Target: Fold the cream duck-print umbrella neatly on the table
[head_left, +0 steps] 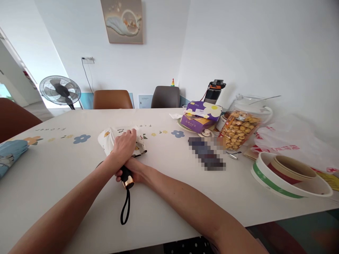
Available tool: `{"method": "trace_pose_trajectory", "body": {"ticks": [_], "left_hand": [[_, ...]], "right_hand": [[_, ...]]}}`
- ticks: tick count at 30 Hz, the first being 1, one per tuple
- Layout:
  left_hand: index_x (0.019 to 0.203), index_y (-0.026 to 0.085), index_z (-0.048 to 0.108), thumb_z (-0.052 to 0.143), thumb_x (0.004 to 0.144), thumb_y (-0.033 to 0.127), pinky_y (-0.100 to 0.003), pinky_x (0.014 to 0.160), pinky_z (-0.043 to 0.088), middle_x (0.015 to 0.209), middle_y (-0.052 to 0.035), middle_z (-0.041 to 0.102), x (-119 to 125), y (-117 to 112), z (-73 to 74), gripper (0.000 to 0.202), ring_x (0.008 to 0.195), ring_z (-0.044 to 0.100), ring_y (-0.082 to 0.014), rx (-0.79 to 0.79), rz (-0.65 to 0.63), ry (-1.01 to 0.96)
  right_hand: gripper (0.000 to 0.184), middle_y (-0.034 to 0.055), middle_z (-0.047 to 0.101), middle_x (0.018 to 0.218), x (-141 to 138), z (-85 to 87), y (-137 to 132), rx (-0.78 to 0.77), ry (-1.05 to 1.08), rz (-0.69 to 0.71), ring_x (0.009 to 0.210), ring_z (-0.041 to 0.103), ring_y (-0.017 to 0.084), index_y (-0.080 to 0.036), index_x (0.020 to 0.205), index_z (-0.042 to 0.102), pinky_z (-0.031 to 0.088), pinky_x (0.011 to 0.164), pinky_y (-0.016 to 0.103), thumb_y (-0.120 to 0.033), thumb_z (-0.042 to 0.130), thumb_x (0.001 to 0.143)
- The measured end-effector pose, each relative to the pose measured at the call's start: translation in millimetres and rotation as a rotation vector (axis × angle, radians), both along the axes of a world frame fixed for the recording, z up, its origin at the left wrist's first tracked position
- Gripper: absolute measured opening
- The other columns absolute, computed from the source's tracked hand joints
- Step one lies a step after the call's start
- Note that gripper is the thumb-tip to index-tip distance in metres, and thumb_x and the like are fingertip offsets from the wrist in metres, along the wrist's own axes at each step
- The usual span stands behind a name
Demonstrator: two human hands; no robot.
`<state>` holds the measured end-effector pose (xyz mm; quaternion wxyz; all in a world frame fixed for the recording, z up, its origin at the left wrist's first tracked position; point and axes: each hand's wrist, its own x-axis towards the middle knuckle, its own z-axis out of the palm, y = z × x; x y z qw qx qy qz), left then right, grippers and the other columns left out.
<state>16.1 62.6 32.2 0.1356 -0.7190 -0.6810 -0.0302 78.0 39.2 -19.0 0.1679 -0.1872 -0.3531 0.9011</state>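
A folding umbrella (108, 135) with white printed fabric lies over the table in front of me, its canopy bunched up. Its black handle has a gold-coloured end and a black wrist loop that hangs toward me. My right hand (134, 170) is wrapped round the handle, with some fingertips showing on its left side. Above and beyond it, my left hand (125, 145) is closed over the canopy fabric, fingers curled and partly hidden. My left wrist crosses just over my right hand.
On the white table (79, 183), a blue folded fabric item (12, 155) lies at far left. To the right are purple boxes (197, 121), a snack jar (239, 130), a dark pixelated object (206, 153), a plastic bag (286, 141) and a white-green bowl-like container (278, 188).
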Motion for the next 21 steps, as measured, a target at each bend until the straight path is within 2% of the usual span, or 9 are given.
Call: {"method": "trace_pose_trajectory", "body": {"ticks": [2,6,10,13,16,19,21], "left_hand": [[0.099,0.014,0.047,0.029,0.081,0.006,-0.030,0.059,0.040,0.087,-0.0131,0.059,-2,-1,0.7,0.026,0.082,0.059,-0.0247,0.013,0.017,-0.026],[0.098,0.014,0.045,0.031,0.080,0.007,-0.031,0.060,0.040,0.083,-0.0125,0.060,-9,3,-1.7,0.024,0.079,0.061,-0.0258,-0.061,-0.006,-0.016],[0.100,0.013,0.045,0.034,0.079,0.013,-0.033,0.061,0.041,0.093,-0.0152,0.061,-14,20,0.4,0.023,0.085,0.061,-0.0292,0.053,0.033,-0.069],[0.102,0.013,0.047,0.035,0.079,0.015,-0.035,0.063,0.041,0.093,-0.0158,0.062,-17,33,12.5,0.026,0.082,0.061,-0.0295,0.122,0.065,-0.117],[0.106,0.014,0.050,0.037,0.077,0.015,-0.035,0.066,0.042,0.090,-0.0143,0.064,-23,36,30.3,0.031,0.081,0.061,-0.0287,0.176,0.099,-0.210],[0.111,0.020,0.053,0.043,0.071,0.012,-0.032,0.066,0.043,0.087,-0.0081,0.065,-37,24,43.5,0.042,0.079,0.060,-0.0247,0.306,0.118,-0.404],[0.116,0.026,0.053,0.042,0.068,0.010,-0.028,0.063,0.043,0.085,-0.0022,0.064,-50,9,46.6,0.051,0.070,0.059,-0.0189,0.438,0.064,-0.578]], "right_hand": [[0.003,-0.0041,0.044,0.053,0,-0.3,0,0.004,0.005,0.000,0.039,0.039,0.006,-0.016,0.073,0.047,0.039,0.039,0.020,-0.014,0.048,0.076],[0.003,-0.0038,0.045,0.055,-1,-1.0,0,0.023,0.003,0.026,0.040,0.040,0.006,-0.016,0.074,0.049,0.040,0.040,0.021,-0.013,0.049,0.076],[0.003,-0.0021,0.049,0.059,2,-0.2,0,-0.020,0.032,0.046,0.042,0.041,0.005,-0.014,0.075,0.050,0.040,0.041,0.019,-0.014,0.052,0.077],[0.011,-0.0020,0.050,0.062,4,1.1,-2,-0.044,0.021,0.031,0.042,0.041,0.004,-0.014,0.074,0.049,0.041,0.041,0.019,-0.019,0.059,0.076],[0.017,-0.0023,0.051,0.065,6,1.7,-2,-0.049,-0.018,0.002,0.041,0.041,0.003,-0.015,0.073,0.048,0.043,0.040,0.019,-0.022,0.064,0.074],[0.017,-0.0017,0.053,0.066,6,0.8,-2,-0.042,-0.043,-0.052,0.039,0.041,0.003,-0.014,0.073,0.048,0.049,0.043,0.022,-0.021,0.063,0.075],[0.015,0.0007,0.057,0.070,5,-0.4,-1,-0.032,-0.064,-0.076,0.041,0.046,0.004,-0.014,0.074,0.049,0.053,0.048,0.026,-0.021,0.062,0.076]]}}
